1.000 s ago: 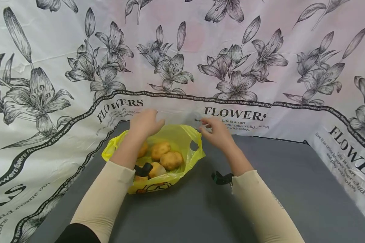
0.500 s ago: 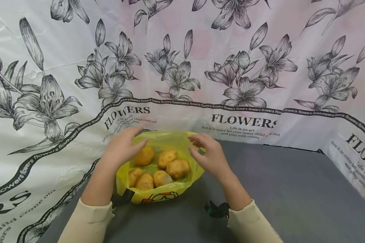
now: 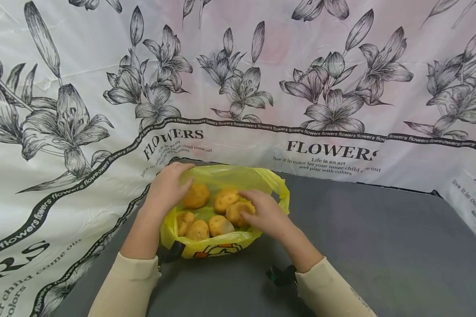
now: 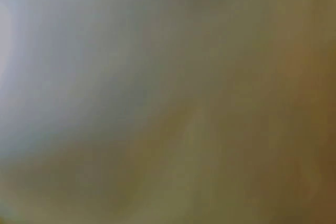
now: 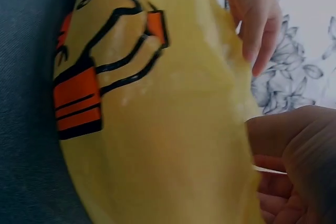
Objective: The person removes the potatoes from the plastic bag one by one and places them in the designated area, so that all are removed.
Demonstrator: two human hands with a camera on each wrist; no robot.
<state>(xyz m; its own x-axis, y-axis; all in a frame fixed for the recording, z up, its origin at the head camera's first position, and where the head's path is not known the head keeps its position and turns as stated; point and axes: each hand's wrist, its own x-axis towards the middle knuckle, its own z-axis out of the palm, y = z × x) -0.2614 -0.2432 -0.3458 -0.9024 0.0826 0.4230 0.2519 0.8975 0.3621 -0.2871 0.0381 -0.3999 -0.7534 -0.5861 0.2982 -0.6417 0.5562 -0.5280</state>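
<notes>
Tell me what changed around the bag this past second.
The left hand swung left to the left side of the yellow bag; the right hand moved inward from right of it to over the potatoes. Neither visibly grips anything. The potatoes stay in the bag, on the table.

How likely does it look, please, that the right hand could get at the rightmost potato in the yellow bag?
Probably yes: the yellow bag gapes open at the top, and the right hand appears right by the rightmost potato, with nothing seen between them.

Probably a makeshift work booth: flower-printed sheeting point(image 3: 262, 99) walls in a grey tabletop point(image 3: 361, 233).
</notes>
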